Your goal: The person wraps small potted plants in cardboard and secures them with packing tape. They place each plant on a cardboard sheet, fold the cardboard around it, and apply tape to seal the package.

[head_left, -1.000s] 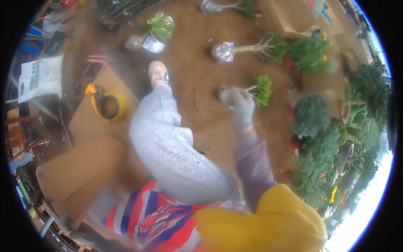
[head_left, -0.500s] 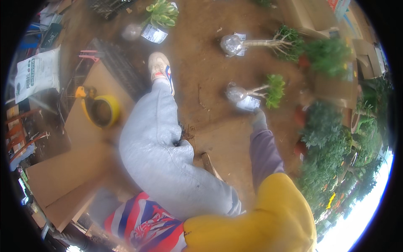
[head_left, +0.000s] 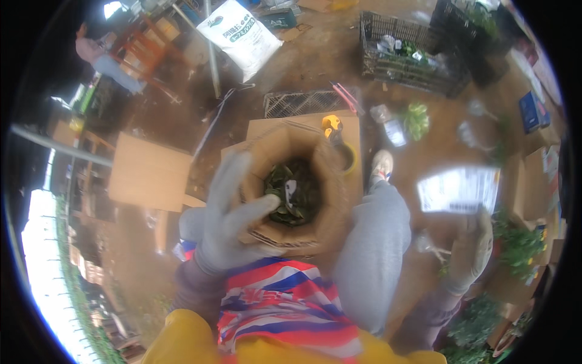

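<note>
My left hand [head_left: 233, 218], in a grey glove, is at the near left edge of a many-sided cardboard box [head_left: 330, 209]. Its fingers are spread, with the thumb reaching over the opening; whether it presses on the rim I cannot tell. Down inside the box sits a green leafy plant [head_left: 280, 197] with a small white tag. Out to the right, my gloved right hand [head_left: 474, 246] is closed on the lower edge of a white printed label sheet [head_left: 451, 191], slightly blurred. Beyond the box lies a tape dispenser [head_left: 331, 124], its yellow roll partly hidden by the rim.
Pink-handled scissors [head_left: 345, 97] lie by a black crate; another black crate [head_left: 394, 70] holds plants. A wrapped plant [head_left: 416, 121] lies past my shoe. A white sack [head_left: 239, 36] stands far off, a cardboard sheet [head_left: 148, 173] left. Someone [head_left: 106, 54] is at far left.
The view has swung left. My right hand has lifted the label sheet from beside a wrapped plant on the floor. My left hand and the cardboard box with its plant have come into view.
</note>
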`<action>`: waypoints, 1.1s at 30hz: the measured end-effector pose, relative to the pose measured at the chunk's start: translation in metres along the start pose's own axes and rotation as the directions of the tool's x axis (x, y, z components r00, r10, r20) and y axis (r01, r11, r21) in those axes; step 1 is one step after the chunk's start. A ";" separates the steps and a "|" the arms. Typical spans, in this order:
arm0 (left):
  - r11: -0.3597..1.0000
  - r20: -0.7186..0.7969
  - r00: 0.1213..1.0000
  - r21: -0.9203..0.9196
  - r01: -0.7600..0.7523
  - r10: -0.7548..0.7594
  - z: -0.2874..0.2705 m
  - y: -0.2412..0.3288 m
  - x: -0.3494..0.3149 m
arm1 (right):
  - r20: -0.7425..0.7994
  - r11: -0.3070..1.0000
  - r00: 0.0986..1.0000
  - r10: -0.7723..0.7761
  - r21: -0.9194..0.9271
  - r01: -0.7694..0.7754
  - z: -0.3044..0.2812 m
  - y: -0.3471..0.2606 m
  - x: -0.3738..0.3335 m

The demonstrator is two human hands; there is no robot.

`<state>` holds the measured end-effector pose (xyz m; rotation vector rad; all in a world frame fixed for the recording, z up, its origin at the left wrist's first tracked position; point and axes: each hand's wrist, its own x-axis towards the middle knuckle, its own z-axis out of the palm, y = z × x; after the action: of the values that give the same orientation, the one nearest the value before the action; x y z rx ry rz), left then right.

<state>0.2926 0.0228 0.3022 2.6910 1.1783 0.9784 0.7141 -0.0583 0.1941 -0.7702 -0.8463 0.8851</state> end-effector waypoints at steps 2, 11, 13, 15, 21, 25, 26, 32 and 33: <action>0.998 0.000 0.999 -0.028 -0.050 0.050 0.009 0.002 -0.002 | 0.262 0.979 0.943 -0.204 0.052 0.198 0.068 -0.019 0.036; 0.984 -0.146 0.989 -0.179 -0.006 -0.021 0.007 -0.022 -0.048 | 0.541 0.736 0.806 0.239 -0.642 0.212 0.256 -0.058 0.056; 0.980 -0.168 0.985 -0.199 0.014 -0.048 0.005 -0.027 -0.054 | 0.582 0.538 0.780 0.232 -0.745 0.396 0.282 -0.040 0.043; 0.976 -0.178 0.982 -0.216 0.026 -0.065 0.000 -0.032 -0.058 | 0.569 0.516 0.757 0.320 -0.775 0.364 0.299 -0.028 0.036; 0.985 -0.206 0.974 -0.163 0.064 -0.097 -0.016 -0.040 -0.065 | 0.533 0.558 0.817 0.220 -0.756 0.343 0.309 -0.036 0.034; 0.989 -0.241 0.967 -0.141 0.054 -0.087 -0.021 -0.045 -0.062 | 0.806 0.348 0.590 0.052 -0.569 0.745 0.318 -0.025 0.035; 0.989 -0.243 0.967 -0.141 0.049 -0.082 -0.022 -0.045 -0.061 | 0.820 0.222 0.560 0.118 -0.571 0.790 0.322 -0.019 0.034; 0.998 -0.251 0.966 -0.052 0.041 -0.053 -0.020 -0.041 -0.063 | 0.875 0.195 0.389 0.289 -0.452 0.870 0.345 -0.011 0.051; 0.999 -0.277 0.960 -0.048 0.020 -0.033 -0.018 -0.041 -0.064 | 0.895 0.286 0.368 0.253 -0.432 0.855 0.345 -0.016 0.054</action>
<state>0.2233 0.0056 0.2709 2.5567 1.2124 1.3976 0.4406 0.0567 0.3798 -0.9320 -2.6281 0.1053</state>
